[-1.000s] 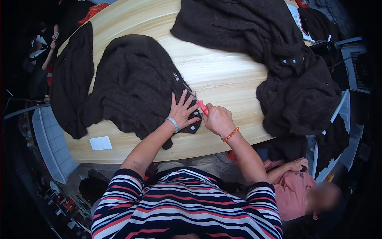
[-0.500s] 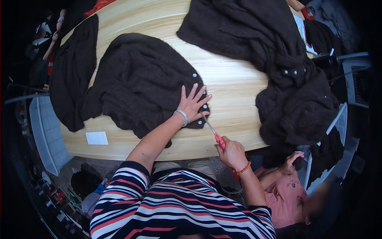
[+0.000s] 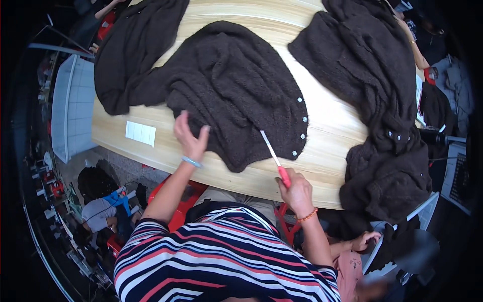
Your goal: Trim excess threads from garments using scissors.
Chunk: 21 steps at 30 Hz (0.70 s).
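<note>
Change: half a second ago the left hand point(image 3: 190, 137) lay flat with spread fingers on the dark brown knitted cardigan point(image 3: 236, 90); it is now lifted off, fingers loosely open and upright, holding nothing; a second ago both hands met at the button edge, and the right hand point(image 3: 297, 191) has since drawn back toward the near rim of the desk point(image 3: 332, 136)
Meaning: the garment is no longer pinned down; the trimming at that spot looks finished or paused, by my judgement
Right hand: closed around the red handle of a slim tool point(image 3: 274, 158), likely thread snips or a seam ripper; its pale blade points up and left toward the cardigan's lower edge
Cardigan: spread on the desk, far from the body and between the hands; its row of pale buttons point(image 3: 303, 121) runs just right of the blade tip
Left hand to cardigan: just above its near left hem; touching or not, I cannot tell
Elsewhere: a second dark garment point(image 3: 372, 65) heaped at the right; a white paper slip point(image 3: 140, 133) at the left
</note>
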Tool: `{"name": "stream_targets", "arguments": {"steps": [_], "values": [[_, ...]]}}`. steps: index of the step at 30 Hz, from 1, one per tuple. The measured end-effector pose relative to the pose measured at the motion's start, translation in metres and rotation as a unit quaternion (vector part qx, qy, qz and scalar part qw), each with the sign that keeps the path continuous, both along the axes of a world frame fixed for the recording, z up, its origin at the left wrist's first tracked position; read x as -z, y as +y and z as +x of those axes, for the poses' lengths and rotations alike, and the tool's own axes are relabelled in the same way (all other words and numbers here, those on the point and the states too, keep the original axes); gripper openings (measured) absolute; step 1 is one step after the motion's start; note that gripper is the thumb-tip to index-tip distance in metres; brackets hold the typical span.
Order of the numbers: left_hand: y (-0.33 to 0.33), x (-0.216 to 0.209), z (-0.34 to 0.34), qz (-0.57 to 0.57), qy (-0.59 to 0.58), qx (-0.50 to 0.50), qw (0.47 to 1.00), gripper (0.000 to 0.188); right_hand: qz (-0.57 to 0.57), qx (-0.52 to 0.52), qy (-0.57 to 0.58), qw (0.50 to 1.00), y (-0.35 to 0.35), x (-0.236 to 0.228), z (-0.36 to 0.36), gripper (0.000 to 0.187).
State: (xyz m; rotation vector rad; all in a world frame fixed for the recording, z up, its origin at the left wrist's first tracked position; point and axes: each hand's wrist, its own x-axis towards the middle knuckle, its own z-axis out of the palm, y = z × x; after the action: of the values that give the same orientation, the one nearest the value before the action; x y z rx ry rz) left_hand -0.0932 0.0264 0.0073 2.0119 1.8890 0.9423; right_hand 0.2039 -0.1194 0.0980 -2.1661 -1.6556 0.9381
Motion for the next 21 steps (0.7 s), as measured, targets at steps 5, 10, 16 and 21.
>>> {"name": "stream_targets", "arguments": {"steps": [5, 10, 16, 21], "values": [[0.057, 0.072, -0.099, -0.125, -0.182, -0.234, 0.947, 0.085, 0.103, -0.114, 0.004, 0.988, 0.051, 0.037, -0.08, 0.031], [0.102, 0.092, -0.128, -0.233, -0.341, -0.14, 0.9, 0.042, 0.099, -0.138, -0.085, 0.982, 0.068, 0.094, -0.134, 0.024], [0.165, -0.055, -0.088, -0.184, -0.654, -0.028, 0.734, 0.023, 0.003, -0.091, 0.01, 0.996, 0.072, 0.063, -0.091, 0.027], [0.178, -0.143, -0.007, -0.153, -0.673, 0.202, 0.695, 0.046, -0.039, 0.05, 0.005, 0.998, 0.068, 0.031, -0.024, 0.032]]}}
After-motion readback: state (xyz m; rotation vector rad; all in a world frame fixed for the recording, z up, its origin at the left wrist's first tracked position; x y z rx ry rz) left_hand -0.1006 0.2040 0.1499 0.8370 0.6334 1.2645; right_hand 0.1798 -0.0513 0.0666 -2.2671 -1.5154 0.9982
